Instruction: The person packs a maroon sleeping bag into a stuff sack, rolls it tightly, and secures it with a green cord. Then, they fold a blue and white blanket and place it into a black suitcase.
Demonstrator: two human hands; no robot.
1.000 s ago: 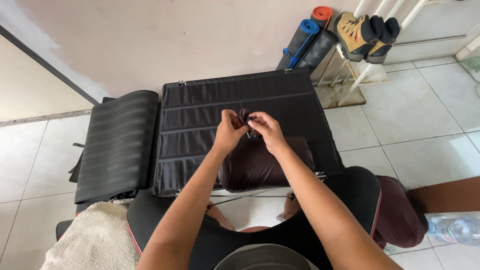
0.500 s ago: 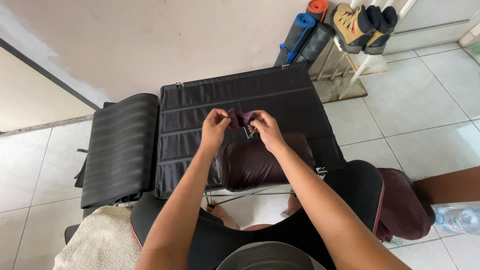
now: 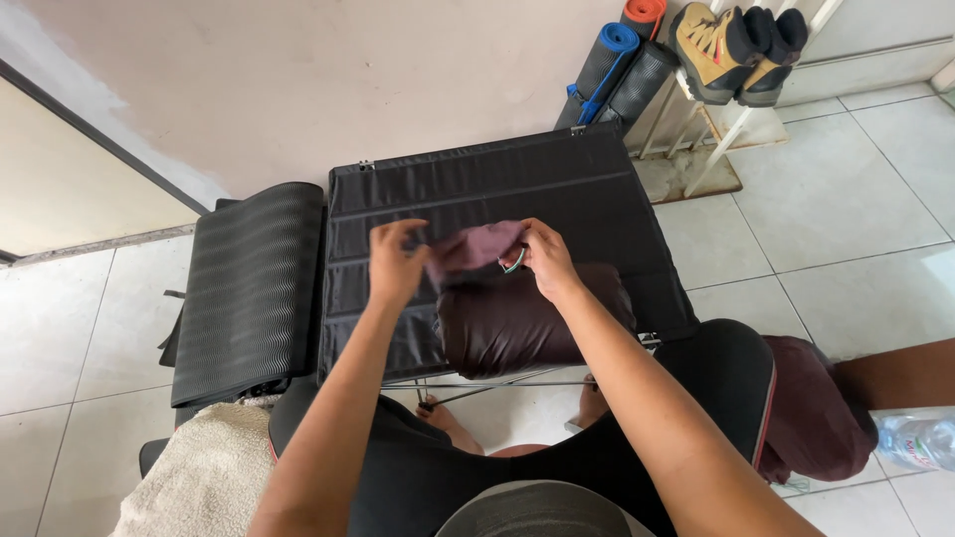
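a black slatted surface [image 3: 557, 189] stands against the far wall, and a ribbed black mat [image 3: 249, 288] lies folded just left of it on the tiled floor [image 3: 856, 219]. far right, rolled mats [image 3: 617, 60] in blue, orange and dark grey lean against the wall beside a white rack [image 3: 736, 119] that carries tan and black boots [image 3: 731, 40]. at the near right a maroon bundle [image 3: 816, 418] sits by the person's knee, with a clear bottle [image 3: 920, 438] just beyond it at the frame edge. near left, a cream fleece [image 3: 199, 477] lies on the floor. thin metal rods [image 3: 497, 383] cross under the near edge of the surface, above a bare foot. nothing stands between the hands and the sack. a dark maroon sack [image 3: 527, 318] rests on the near half of the surface, its mouth turned up toward the far side. the left hand [image 3: 398, 261] is clenched on the left side of the sack's mouth, fingers curled into the cloth. the right hand [image 3: 542, 257] pinches the right side of the same mouth, and a small greenish cord lock [image 3: 514, 263] shows just by its fingers; whether it grips the lock itself or only the cloth cannot be told. the two hands are spread apart with the lighter maroon mouth stretched between them.
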